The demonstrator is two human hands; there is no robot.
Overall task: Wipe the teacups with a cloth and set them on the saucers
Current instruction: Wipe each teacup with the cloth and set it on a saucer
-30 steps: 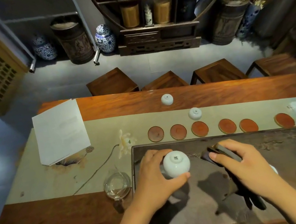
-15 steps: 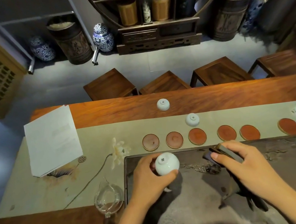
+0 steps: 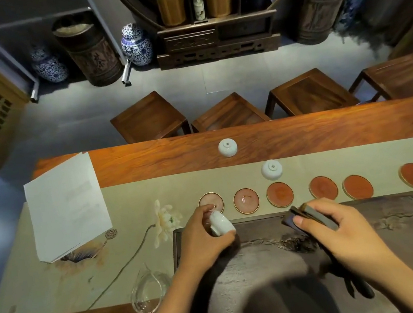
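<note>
Our left hand grips a tilted cup near the leftmost saucer; our right hand pinches the cloth.

Traditional tea room, long wooden tea table, stools, blue-and-white porcelain jars, carved display shelf

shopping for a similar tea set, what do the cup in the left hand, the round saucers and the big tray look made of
Teacup in the left hand: looks like glazed white porcelain, smooth with a soft sheen.
Saucers: reddish-brown discs with a thin pale metallic-looking rim; lacquered wood or clay, hard to tell.
Tray: dark, matte and rough with carved relief; looks like stone, possibly dark wood.
</note>
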